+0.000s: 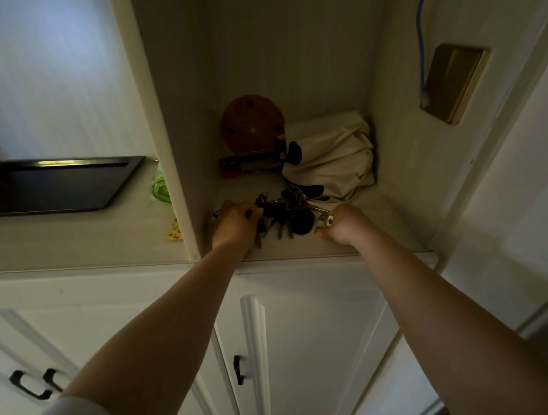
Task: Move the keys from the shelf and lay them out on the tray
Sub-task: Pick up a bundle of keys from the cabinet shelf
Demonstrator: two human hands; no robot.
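Note:
A dark pile of keys [282,214] with rings and a round black fob lies on the white shelf [379,220] inside the cabinet niche. My left hand [235,224] rests on the pile's left end, fingers curled around some of the keys. On the pile's right side, my right hand [344,224] is closed on a small key or tag with a white end. The black rectangular tray [126,171] sits on the counter to the left, beyond the niche's side wall.
Behind the keys lie a cream cloth bag [334,158], a round wooden disc [253,125] and a flat reddish box [247,165]. A green item [160,188] and a yellow triangle [174,231] lie by the tray. White cabinet doors [291,350] hang below.

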